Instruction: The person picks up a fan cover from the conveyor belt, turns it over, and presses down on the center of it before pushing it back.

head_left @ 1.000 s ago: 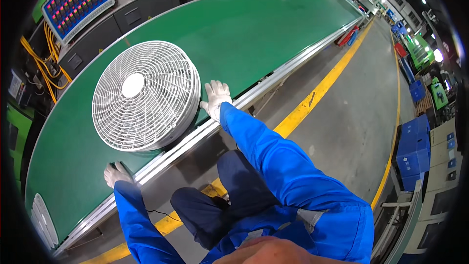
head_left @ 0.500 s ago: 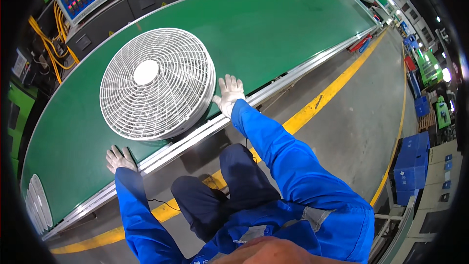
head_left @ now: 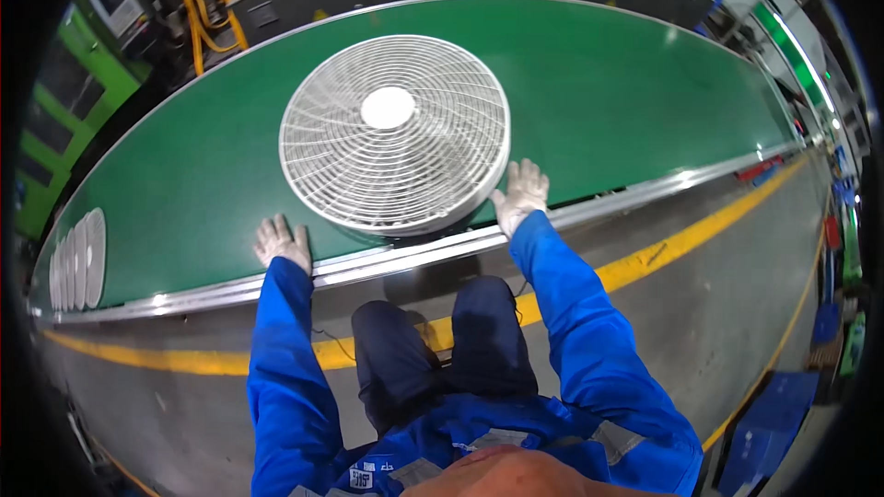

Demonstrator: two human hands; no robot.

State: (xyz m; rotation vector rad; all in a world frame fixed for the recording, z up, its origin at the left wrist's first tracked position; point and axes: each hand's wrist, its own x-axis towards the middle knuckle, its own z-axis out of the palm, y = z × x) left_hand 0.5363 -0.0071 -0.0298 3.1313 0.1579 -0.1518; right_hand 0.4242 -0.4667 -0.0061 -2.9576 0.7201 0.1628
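Observation:
A stack of round white fan grilles (head_left: 442, 161) lies flat on the green conveyor belt (head_left: 608, 74), a plain white disc at the centre of the top one. My left hand (head_left: 282, 241), in a pale glove, rests on the belt by its near edge, left of the stack, fingers spread. My right hand (head_left: 522, 193), gloved too, is flat with fingers apart just beside the stack's right near side; whether its thumb touches the rim I cannot tell. Neither hand holds anything.
Several white grilles (head_left: 87, 262) stand on edge at the belt's far left end. A metal rail (head_left: 414, 255) borders the near edge. Yellow cables (head_left: 198, 18) and a green machine (head_left: 64, 120) are at the back left. A blue box (head_left: 769, 433) sits on the right.
The view has turned left, so the belt and stack appear farther right and more level. Both hands stay spread on the near edge, beside the stack.

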